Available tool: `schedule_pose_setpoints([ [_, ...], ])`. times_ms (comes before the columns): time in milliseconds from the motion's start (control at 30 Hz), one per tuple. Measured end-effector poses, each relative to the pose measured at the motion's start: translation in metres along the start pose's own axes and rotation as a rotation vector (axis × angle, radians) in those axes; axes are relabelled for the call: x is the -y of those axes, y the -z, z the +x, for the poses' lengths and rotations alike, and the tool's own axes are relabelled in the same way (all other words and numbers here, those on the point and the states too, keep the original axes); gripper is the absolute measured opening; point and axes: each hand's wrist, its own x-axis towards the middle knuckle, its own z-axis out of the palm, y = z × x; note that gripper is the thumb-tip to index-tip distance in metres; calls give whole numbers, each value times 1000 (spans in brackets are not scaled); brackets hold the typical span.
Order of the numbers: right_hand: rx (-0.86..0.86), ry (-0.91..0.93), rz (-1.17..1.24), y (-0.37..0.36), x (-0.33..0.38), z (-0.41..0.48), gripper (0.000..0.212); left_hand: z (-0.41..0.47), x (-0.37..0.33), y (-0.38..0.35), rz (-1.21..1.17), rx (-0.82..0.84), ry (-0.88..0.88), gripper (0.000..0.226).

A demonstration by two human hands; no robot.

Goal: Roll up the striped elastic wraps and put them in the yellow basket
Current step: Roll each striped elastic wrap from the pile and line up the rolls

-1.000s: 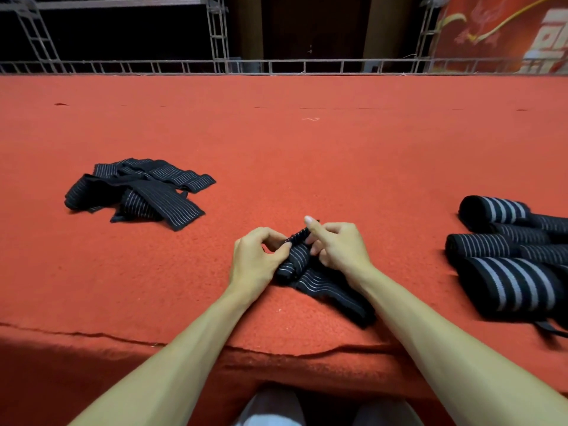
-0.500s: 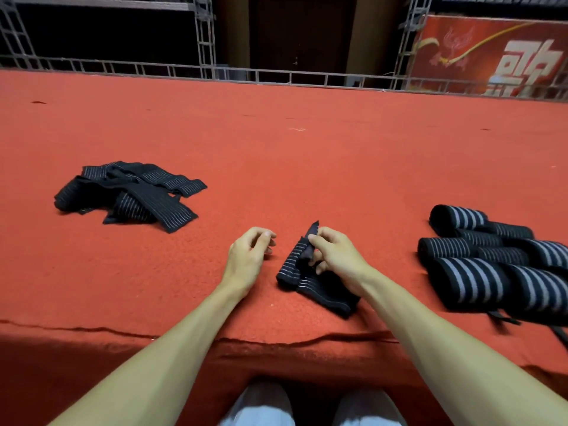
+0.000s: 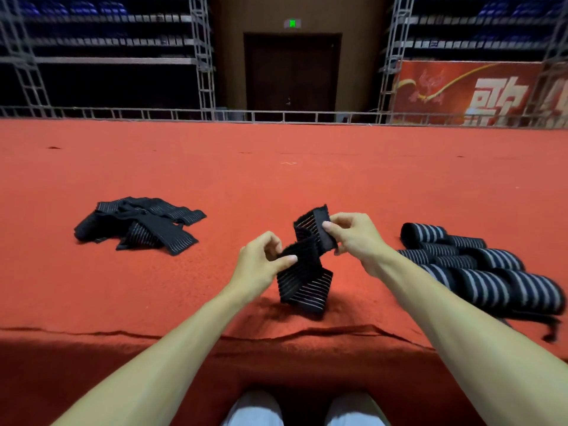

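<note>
Lying heaped at far left, loose wraps (image 3: 140,222); left hand (image 3: 261,262) pinching wrap (image 3: 304,265) mid-band, lower fold sagging toward carpet (image 3: 307,179); right hand (image 3: 353,235) pinching upper end; rolled wraps (image 3: 479,272) right.

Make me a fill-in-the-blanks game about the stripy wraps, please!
1. The wrap is held by ____ hands.
2. The carpet is ____.
3. The rolled wraps lie on the person's ____ side.
4. The unrolled pile lies on the person's ____ side.

Missing words: two (both), red, right, left.
</note>
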Motion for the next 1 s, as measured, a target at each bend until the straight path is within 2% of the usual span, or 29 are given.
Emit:
schedule_pose_setpoints([
  [100, -188, -119, 123, 23, 3, 1, 24, -4, 3, 12, 97, -27, 64, 34],
  [233, -201, -113, 187, 43, 7, -1, 23, -6, -8, 18, 139, 19, 170, 29],
  [333, -177, -95, 264, 44, 23, -4, 18, -6, -35, 8, 3, 93, 180, 28],
  [433, -158, -53, 393, 50, 43, -5, 6, -4, -64, 6, -260, 369, 329, 30],
  [500, -154, -24, 462, 57, 54, -6, 4, -6, -81, 9, -372, 489, 358, 23],
  [667, -123, -21, 521, 67, 73, -8, 6, -12, -112, 14, -604, 580, 363, 8],
  [733, -88, -20, 495, 67, 72, -4, 7, -12, -111, 11, -636, 617, 362, 10],
  [800, -68, -21, 406, 65, 63, 4, 9, -10, -101, 5, -611, 657, 363, 14],
  [867, -80, -22, 221, 62, 47, 14, 9, -9, -84, -7, -501, 635, 364, 11],
  [1000, -98, -30, 0, 53, 3, 33, 14, -4, -32, -36, -30, 467, 291, 21],
])
